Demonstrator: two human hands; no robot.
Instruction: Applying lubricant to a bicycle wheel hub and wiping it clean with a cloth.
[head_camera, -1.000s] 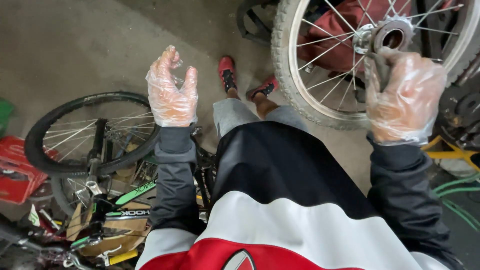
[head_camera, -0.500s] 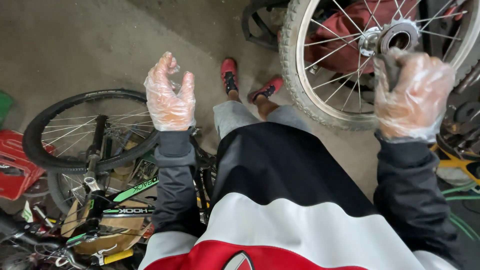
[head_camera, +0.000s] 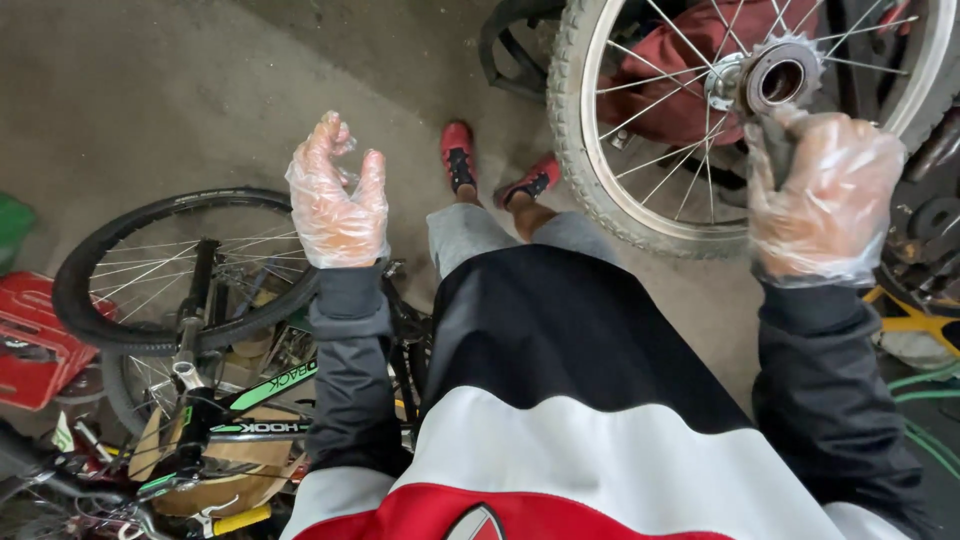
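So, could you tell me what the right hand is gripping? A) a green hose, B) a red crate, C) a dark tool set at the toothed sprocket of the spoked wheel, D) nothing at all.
C: the plastic-gloved right hand closes around a dark tool handle reaching up to the metal toothed sprocket.

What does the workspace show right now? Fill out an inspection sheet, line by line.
Surface: grey concrete floor, stained.
Job's things: spoked bicycle wheel with knobby tyre; toothed sprocket at its hub.
Clutter: bicycle frame and loose wheel lying on the floor; red crate; cardboard.
Grippers: left hand in a clear plastic glove, raised, empty; right hand, gloved, gripping a dark tool at the sprocket.
Cables: green hose.
Surroundings: red shoes; red cloth behind the spokes.
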